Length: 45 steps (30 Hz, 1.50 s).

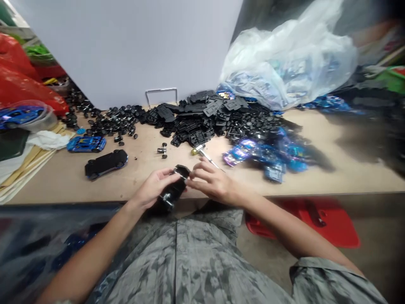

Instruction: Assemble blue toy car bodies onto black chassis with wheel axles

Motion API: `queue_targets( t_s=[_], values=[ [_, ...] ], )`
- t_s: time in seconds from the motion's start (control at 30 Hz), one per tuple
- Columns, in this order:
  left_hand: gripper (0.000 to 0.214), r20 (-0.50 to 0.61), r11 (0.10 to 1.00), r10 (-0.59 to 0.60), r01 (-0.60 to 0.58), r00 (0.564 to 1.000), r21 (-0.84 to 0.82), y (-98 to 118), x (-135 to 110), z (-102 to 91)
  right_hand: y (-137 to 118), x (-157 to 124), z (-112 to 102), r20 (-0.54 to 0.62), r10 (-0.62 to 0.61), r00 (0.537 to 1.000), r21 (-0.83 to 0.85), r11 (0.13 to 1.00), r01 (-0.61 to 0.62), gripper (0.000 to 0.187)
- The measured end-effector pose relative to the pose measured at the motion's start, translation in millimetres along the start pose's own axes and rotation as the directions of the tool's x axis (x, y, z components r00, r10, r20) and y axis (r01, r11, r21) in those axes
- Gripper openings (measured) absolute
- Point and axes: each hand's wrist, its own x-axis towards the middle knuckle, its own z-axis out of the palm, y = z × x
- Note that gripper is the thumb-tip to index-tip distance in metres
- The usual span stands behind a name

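Note:
My left hand [155, 188] grips a small black toy car [174, 188], underside up, just above the near edge of the wooden table [332, 169]. My right hand [215, 183] pinches the car's upper end with its fingertips. A screwdriver [204, 154] with a yellow handle lies on the table just beyond my right hand. A loose wheel axle [162, 150] rests a little farther back.
A heap of black chassis plates [199, 118] and wheels [117, 120] fills the back of the table. Blue car bodies [268, 154] lie at right below a clear plastic bag [284, 63]. An upturned car [106, 164] and a blue car [86, 143] sit at left.

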Motion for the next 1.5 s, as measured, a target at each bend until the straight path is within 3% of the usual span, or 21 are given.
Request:
queue_targets(
  t_s=[0.03, 0.1, 0.17, 0.27, 0.37, 0.43, 0.53, 0.73, 0.8, 0.9, 0.97, 1.03, 1.1, 1.23, 1.33, 1.4, 1.5],
  values=[
    [0.042, -0.041, 1.0, -0.001, 0.0, 0.999, -0.012, 1, 1, -1.4, 4, -7, -3, -0.08, 0.059, 0.995, -0.027, 0.998, -0.061, 0.024],
    [0.042, -0.121, 0.999, 0.023, -0.026, 0.992, -0.026, 2, 3, -4.9, 15, -25, -14, -0.249, 0.22, 0.943, -0.105, 0.962, -0.252, 0.021],
    [0.044, -0.182, 0.998, 0.049, -0.054, 0.982, -0.023, 2, 5, -7.6, 26, -45, -26, -0.263, 0.386, 0.884, -0.226, 0.866, -0.445, 0.017],
    [0.051, -0.233, 0.994, 0.11, -0.113, 0.966, 0.002, -3, 9, -7.3, 34, -71, -37, -0.057, 0.558, 0.828, -0.483, 0.71, -0.512, 0.023],
    [0.062, -0.268, 0.98, 0.201, -0.196, 0.942, 0.044, -10, 11, -4.3, 38, -85, -36, 0.111, 0.64, 0.76, -0.68, 0.607, -0.412, 0.047],
    [0.069, -0.257, 0.97, 0.242, -0.231, 0.936, 0.072, -15, 11, -3.5, 43, -90, -35, 0.157, 0.648, 0.745, -0.739, 0.578, -0.347, 0.062],
    [0.075, -0.233, 0.956, 0.284, -0.256, 0.93, 0.143, -20, 8, -5.4, 58, -91, -40, 0.193, 0.625, 0.756, -0.758, 0.585, -0.29, 0.064],
    [0.078, -0.236, 0.891, 0.371, -0.272, 0.898, 0.363, -32, 3, -18.1, 83, -90, -58, 0.192, 0.547, 0.815, -0.669, 0.68, -0.299, 0.039],
    [0.073, -0.218, 0.818, 0.477, -0.34, 0.851, 0.463, -35, 3, -24.7, 86, -93, -62, 0.114, 0.509, 0.853, -0.625, 0.704, -0.336, 0.041],
    [0.054, -0.15, 0.624, 0.678, -0.455, 0.72, 0.635, -35, 5, -33.7, 83, -94, -63, -0.053, 0.43, 0.901, -0.542, 0.746, -0.388, 0.044],
    [0.039, -0.079, 0.495, 0.752, -0.481, 0.655, 0.724, -30, 7, -37.7, 73, -88, -62, -0.135, 0.352, 0.926, -0.487, 0.79, -0.372, 0.046],
    [0.031, -0.019, 0.406, 0.773, -0.471, 0.634, 0.783, -23, 11, -40.2, 57, -76, -57, -0.147, 0.263, 0.954, -0.459, 0.836, -0.301, 0.048],
    [0.03, 0.014, 0.355, 0.771, -0.449, 0.636, 0.82, -17, 16, -41.8, 37, -60, -49, -0.061, 0.168, 0.984, -0.471, 0.864, -0.177, 0.052],
    [0.03, 0.008, 0.346, 0.767, -0.424, 0.642, 0.837, -15, 19, -43.5, 6, -33, -22, 0.227, 0.057, 0.972, -0.475, 0.878, 0.059, 0.051],
    [0.029, -0.024, 0.391, 0.765, -0.434, 0.644, 0.812, -19, 10, -45.8, 0, -26, -2, 0.34, 0.01, 0.94, -0.409, 0.902, 0.138, 0.051],
    [0.028, -0.056, 0.438, 0.753, -0.437, 0.656, 0.786, -24, -1, -48.5, -2, -27, 7, 0.334, 0.042, 0.942, -0.372, 0.924, 0.091, 0.054],
    [0.027, -0.124, 0.518, 0.735, -0.434, 0.667, 0.738, -31, -18, -53.0, -11, -29, 12, 0.194, 0.206, 0.959, -0.295, 0.945, -0.144, 0.059]
  ],
)
